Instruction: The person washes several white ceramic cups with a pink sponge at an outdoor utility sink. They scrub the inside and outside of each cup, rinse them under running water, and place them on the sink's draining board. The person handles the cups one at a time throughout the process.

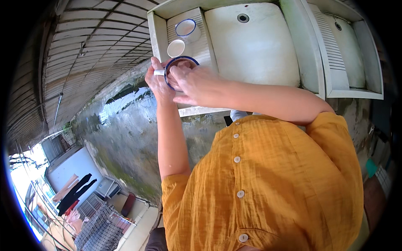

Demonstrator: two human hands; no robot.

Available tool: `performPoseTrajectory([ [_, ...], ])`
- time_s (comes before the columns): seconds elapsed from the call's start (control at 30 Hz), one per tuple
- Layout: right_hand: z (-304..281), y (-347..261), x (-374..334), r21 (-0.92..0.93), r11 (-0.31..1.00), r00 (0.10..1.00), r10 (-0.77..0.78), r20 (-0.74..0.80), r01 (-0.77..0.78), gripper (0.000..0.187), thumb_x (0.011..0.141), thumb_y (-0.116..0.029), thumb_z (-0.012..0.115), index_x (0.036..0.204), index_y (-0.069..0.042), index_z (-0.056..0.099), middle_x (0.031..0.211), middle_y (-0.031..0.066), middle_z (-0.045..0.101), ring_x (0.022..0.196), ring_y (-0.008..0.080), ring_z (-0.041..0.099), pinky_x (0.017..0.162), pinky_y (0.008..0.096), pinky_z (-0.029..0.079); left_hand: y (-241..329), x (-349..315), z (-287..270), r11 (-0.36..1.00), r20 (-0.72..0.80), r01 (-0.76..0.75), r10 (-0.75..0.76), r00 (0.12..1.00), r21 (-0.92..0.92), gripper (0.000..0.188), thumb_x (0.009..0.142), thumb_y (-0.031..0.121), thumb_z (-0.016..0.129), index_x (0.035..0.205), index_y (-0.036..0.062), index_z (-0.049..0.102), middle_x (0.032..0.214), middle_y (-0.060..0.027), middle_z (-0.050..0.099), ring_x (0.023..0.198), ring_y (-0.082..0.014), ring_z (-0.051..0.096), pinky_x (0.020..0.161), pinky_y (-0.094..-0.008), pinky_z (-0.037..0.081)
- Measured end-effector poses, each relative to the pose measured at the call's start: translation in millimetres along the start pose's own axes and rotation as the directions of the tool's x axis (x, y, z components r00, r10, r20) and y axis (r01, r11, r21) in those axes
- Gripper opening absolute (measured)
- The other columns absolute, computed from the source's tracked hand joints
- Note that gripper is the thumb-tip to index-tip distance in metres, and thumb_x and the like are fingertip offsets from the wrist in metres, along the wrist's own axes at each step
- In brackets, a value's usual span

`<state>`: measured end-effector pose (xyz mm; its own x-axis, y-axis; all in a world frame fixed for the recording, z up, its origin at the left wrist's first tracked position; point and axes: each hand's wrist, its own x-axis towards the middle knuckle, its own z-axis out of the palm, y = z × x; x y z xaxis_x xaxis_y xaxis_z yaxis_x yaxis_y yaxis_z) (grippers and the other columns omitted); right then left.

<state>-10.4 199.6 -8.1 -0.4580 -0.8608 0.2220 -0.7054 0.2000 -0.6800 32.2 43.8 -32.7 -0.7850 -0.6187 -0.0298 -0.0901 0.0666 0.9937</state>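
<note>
My left hand [157, 83] is closed around a white mug with a dark blue rim [168, 80], near the front left corner of the sink. The mug is tilted, and its white handle [159, 72] sticks out to the left. My right hand [200, 85] reaches into the mug's mouth with bent fingers. Their tips are hidden inside, so what they may hold does not show. Just beyond my hands stand a plain white cup [176, 48] and another white mug with a blue rim [186, 29], both on the ribbed drainboard [205, 46].
The pale sink basin [253, 46] with a round drain [243, 18] lies right of the drainboard. A second ribbed sink [351, 50] adjoins it. Wet concrete floor [130, 134] stretches left. A grey checked cloth [98, 230] and other laundry hang at the lower left.
</note>
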Motion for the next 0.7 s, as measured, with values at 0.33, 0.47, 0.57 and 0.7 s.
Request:
performPoseTrajectory([
  [0.33, 13.5, 26.9, -0.2, -0.228, 0.868, 0.897, -0.435, 0.082, 0.442, 0.055, 0.072, -0.028, 0.072, 0.111, 0.005, 0.053, 0.116, 0.0159, 0.052, 0.116, 0.0317, 0.043, 0.101, 0.041, 0.034, -2.0, 2.7, 4.7, 0.932, 0.116, 0.321, -0.304, 0.945, -0.167, 0.064, 0.089, 0.052, 0.054, 0.087, -0.011, 0.062, 0.08, -0.0156, 0.066, 0.07, -0.0205, 0.062, 0.065, -0.0299, 0.052],
  [0.47, 33.0, 21.7, 2.0, -0.511, 0.803, 0.936, -0.352, 0.01, 0.307, 0.045, 0.072, -0.021, 0.067, 0.109, 0.002, 0.056, 0.121, 0.0155, 0.051, 0.118, 0.0288, 0.044, 0.102, 0.0402, 0.033, -3.0, 5.7, 3.6, 0.932, 0.049, 0.292, -0.288, 0.956, -0.216, 0.061, 0.088, 0.05, 0.057, 0.091, -0.0107, 0.059, 0.084, -0.0165, 0.066, 0.071, -0.0221, 0.063, 0.067, -0.0314, 0.053],
  [0.57, 26.0, -3.4, 20.7, -0.641, 0.682, 0.932, -0.193, 0.306, 0.352, 0.025, 0.07, -0.015, 0.061, 0.092, -0.003, 0.065, 0.095, 0.0127, 0.063, 0.097, 0.0238, 0.058, 0.087, 0.0381, 0.043, 5.2, -2.7, 1.2, 0.907, 0.002, 0.295, -0.309, 0.951, -0.3, 0.059, 0.089, 0.048, 0.058, 0.092, -0.0106, 0.058, 0.083, -0.0159, 0.066, 0.07, -0.0225, 0.064, 0.067, -0.0328, 0.054],
  [0.7, 38.4, 2.6, 23.5, -0.353, 0.883, 0.919, -0.182, 0.349, 0.308, 0.011, 0.071, -0.013, 0.06, 0.07, -0.006, 0.068, 0.064, 0.0069, 0.064, 0.075, 0.0227, 0.065, 0.08, 0.0391, 0.044, -9.2, -1.7, -12.8, 0.945, -0.066, 0.24, -0.26, 0.963, -0.22, 0.058, 0.088, 0.048, 0.059, 0.092, -0.0098, 0.058, 0.082, -0.0152, 0.065, 0.071, -0.0232, 0.064, 0.066, -0.0339, 0.054],
])
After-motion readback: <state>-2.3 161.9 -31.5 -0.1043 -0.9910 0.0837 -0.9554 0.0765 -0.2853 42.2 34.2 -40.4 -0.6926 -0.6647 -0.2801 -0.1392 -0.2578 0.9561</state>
